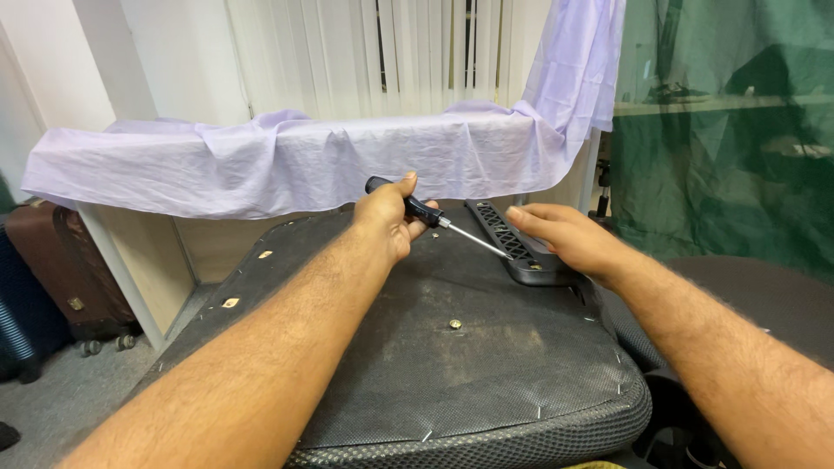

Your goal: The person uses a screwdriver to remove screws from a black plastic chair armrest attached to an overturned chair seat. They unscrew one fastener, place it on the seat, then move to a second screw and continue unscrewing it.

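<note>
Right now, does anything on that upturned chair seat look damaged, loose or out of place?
The seat underside looks worn: dusty grey scuffing across the middle, and staples sticking out unevenly along the fabric edge. The left hand holds the screwdriver with its tip at the black armrest bracket, which the right hand steadies. Nothing looks spilled.

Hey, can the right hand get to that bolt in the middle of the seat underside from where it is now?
Probably yes. The right hand rests on the black plastic bracket, holding nothing, and the bolt sits on open fabric nearby with nothing over it. The left hand and its screwdriver lie farther back, out of the way.
</note>
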